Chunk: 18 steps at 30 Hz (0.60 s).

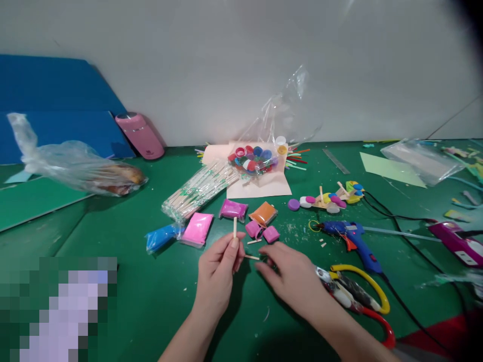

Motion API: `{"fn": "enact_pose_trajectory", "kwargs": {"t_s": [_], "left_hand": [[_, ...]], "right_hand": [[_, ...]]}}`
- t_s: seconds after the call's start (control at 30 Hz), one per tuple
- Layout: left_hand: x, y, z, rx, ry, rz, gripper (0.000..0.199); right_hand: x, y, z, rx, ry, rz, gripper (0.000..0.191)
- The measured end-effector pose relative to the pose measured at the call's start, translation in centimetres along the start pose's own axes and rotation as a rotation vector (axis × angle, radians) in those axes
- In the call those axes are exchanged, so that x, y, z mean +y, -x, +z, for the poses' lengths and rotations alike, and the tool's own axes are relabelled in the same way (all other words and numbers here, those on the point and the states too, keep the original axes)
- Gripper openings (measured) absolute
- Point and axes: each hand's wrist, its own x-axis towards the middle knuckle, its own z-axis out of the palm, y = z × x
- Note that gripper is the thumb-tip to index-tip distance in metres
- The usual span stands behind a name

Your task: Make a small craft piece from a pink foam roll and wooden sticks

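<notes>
My left hand (217,264) is closed, pinching a short wooden stick (235,226) upright between thumb and fingers. A second thin stick (252,257) juts sideways from behind those fingers toward my right hand (292,274). That hand is open, thumb and fingers apart just beside the stick's tip, with nothing visible in it. Beyond the hands lie two pink clay pieces (270,234) and a short loose stick (254,242). Packets of orange clay (263,214), magenta clay (233,208), pink clay (197,229) and blue clay (163,237) rest around them on the green table.
To the right lie a blue glue gun (350,236), yellow- and red-handled pliers (362,296) and a small bottle-cap and stick assembly (328,200). Bagged chopsticks (202,191) and bottle caps (254,158) sit farther back. A pink flask (140,136) leans near the wall.
</notes>
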Motion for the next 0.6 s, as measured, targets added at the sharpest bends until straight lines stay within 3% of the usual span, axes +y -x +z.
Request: {"fn": "enact_pose_trajectory", "kwargs": {"t_s": [0.17,0.33,0.43,0.6], "left_hand": [[0.2,0.0,0.1,-0.081,-0.007,-0.012,0.016],[0.2,0.0,0.4,-0.093,-0.023,-0.066,0.017],[0.2,0.0,0.5,-0.094,-0.07,-0.095,0.018],[0.2,-0.2,0.3,-0.079,-0.057,-0.109,0.017]], "right_hand": [[5.5,6.3,-3.2,0.066,0.09,0.217,0.017],[10.9,12.1,-3.2,0.101,0.31,0.195,0.038],[11.7,12.8,-2.8,0.091,0.35,0.173,0.047],[11.7,11.9,-3.0,0.059,0.342,0.277,0.043]]}}
